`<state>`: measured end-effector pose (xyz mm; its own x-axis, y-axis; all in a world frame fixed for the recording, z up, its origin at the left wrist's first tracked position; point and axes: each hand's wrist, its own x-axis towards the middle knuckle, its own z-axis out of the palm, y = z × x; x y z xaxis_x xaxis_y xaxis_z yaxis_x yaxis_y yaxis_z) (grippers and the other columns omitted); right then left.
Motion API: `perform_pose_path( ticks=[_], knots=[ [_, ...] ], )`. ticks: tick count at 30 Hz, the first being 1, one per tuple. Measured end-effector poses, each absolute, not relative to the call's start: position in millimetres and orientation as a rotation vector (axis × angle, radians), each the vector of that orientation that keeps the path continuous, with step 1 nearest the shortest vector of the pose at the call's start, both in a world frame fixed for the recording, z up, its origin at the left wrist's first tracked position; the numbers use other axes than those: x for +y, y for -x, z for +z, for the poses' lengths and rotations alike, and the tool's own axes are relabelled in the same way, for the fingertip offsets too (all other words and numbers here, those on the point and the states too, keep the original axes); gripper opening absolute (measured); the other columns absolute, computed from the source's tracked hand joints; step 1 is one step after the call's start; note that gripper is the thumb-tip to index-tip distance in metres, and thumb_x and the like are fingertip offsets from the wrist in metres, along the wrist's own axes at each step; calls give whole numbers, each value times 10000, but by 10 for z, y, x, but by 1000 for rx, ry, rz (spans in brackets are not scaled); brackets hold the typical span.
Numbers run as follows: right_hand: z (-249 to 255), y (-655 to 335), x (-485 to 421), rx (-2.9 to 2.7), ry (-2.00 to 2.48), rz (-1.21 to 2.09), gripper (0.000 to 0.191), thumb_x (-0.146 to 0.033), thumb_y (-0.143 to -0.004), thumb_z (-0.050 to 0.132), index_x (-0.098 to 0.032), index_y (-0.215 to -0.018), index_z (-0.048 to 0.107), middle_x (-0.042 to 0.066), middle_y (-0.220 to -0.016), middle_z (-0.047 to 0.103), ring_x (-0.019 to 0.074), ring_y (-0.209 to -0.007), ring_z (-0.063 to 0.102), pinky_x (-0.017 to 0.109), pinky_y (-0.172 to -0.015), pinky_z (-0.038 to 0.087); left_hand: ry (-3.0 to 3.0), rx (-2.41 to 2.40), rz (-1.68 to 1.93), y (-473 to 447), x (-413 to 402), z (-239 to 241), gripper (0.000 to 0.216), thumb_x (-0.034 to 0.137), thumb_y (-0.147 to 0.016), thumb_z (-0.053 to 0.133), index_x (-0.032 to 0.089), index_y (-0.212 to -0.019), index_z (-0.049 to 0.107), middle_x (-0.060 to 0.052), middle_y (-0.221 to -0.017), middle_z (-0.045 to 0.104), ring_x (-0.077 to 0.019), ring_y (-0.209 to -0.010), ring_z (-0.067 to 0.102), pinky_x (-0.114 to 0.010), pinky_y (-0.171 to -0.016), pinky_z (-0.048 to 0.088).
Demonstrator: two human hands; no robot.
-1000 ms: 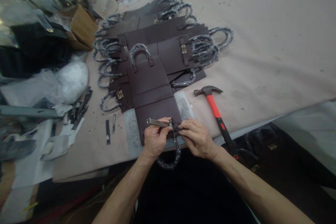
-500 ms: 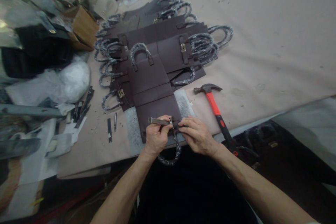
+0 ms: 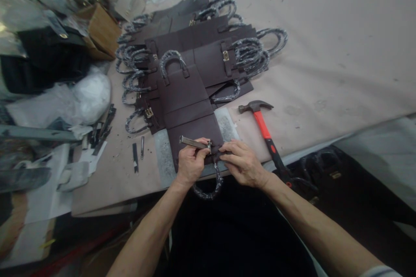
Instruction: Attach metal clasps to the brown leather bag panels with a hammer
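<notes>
A dark brown leather bag panel (image 3: 191, 130) lies at the table's near edge on a grey pad (image 3: 162, 156). Its wrapped handle (image 3: 209, 188) hangs over the edge. My left hand (image 3: 190, 164) is closed on a thin metal tool (image 3: 191, 142) whose tip rests at the handle's attachment. My right hand (image 3: 242, 162) pinches the leather tab at the same spot, fingers pressed together. Behind the panel lies a spread stack of similar brown panels (image 3: 201, 52) with wrapped handles and gold clasps.
A red-handled hammer (image 3: 263, 125) lies just right of my hands, its handle over the table edge. Small metal punches (image 3: 138, 156) lie left of the pad. Plastic bags, cardboard and dark clutter (image 3: 65, 73) crowd the left side. Beige table cover (image 3: 341, 52) stretches to the right.
Both hands stay at the handle's attachment with tiny shifts. The view has drifted slightly, so everything sits a little higher in the picture.
</notes>
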<state>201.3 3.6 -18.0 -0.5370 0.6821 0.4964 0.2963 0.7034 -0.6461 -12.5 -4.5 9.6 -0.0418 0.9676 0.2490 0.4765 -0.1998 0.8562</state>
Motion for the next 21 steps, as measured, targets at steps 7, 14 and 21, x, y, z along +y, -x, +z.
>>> perform_pose_path(
  ticks=[7,14,21],
  knots=[
    [-211,-2007,18,-2154,802,607,308,-136,-873,563,-223,-1142,683,125,-1285,590,288,-1178,570,535,-1010,508,-1747,1526,1233,110,-77,58,69,185,-873,666,178,-930,705,-64,-1007,781,-206,-965,754,-351,-923,614],
    [-202,-1996,20,-2176,793,574,289,-123,-885,549,-205,-1133,672,126,-1230,595,284,-1150,564,514,-987,517,-1852,1552,1300,51,-108,5,63,184,-884,675,172,-938,704,-65,-990,777,-214,-961,757,-367,-923,621],
    [-219,-2000,24,-2142,777,583,290,-131,-872,556,-213,-1122,675,124,-1213,614,279,-1131,575,525,-997,510,-2011,1566,1300,4,-154,-15,64,188,-918,646,179,-971,681,-78,-1024,771,-211,-999,753,-374,-938,624]
  ],
)
